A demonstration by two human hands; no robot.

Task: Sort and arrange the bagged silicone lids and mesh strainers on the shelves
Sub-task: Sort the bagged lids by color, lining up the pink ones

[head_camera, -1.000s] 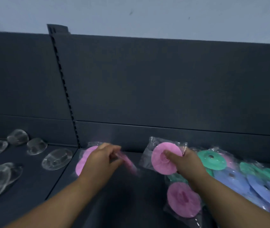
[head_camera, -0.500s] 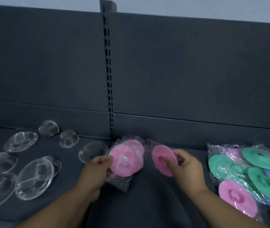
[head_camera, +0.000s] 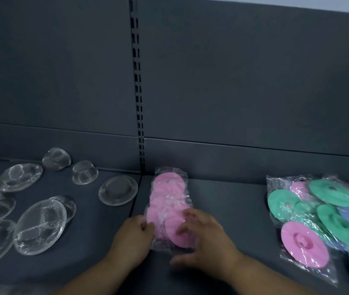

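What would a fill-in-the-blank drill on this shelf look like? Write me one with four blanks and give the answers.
1. Both hands, the left hand and the right hand, rest on a row of bagged lids coloured ____.
2. The mesh strainers lie to the ____ of the slotted upright.
3. The mixed pile of bagged lids holds pink, blue and ____ lids.
4. The pink row lies just ____ of the upright.

Answers: pink; left; green; right
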